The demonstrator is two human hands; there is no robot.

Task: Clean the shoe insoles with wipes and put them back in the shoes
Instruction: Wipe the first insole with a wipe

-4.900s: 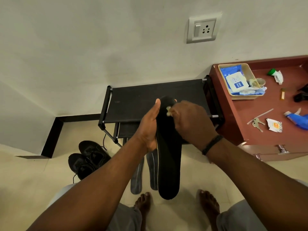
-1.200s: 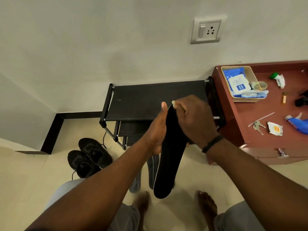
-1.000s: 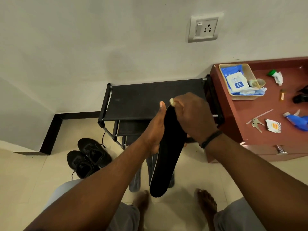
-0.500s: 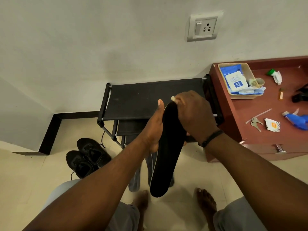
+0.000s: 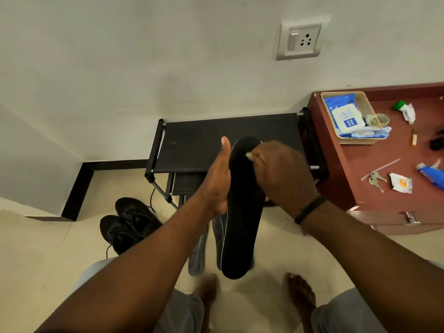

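- Fingers of the right hand (image 5: 281,174) are curled over a small pale wipe (image 5: 248,154), which is pinched and pressed against the upper end of a long black foam insole (image 5: 242,212)
- Behind that insole the left hand (image 5: 217,186) is laid flat, thumb straight and pointing up along its edge; the other fingers are hidden and their state cannot be told
- The insole is held upright in the air, above two grey insoles (image 5: 199,258) lying on the cream tiled floor (image 5: 48,260) between the bare feet
- A pair of black laced shoes (image 5: 127,224) is seen on the floor, left of a black fabric shoe rack (image 5: 204,143)
- A blue and white wipes packet (image 5: 346,118) is kept in a beige tray (image 5: 360,140) on a reddish-brown cabinet (image 5: 374,164), near keys (image 5: 376,180)
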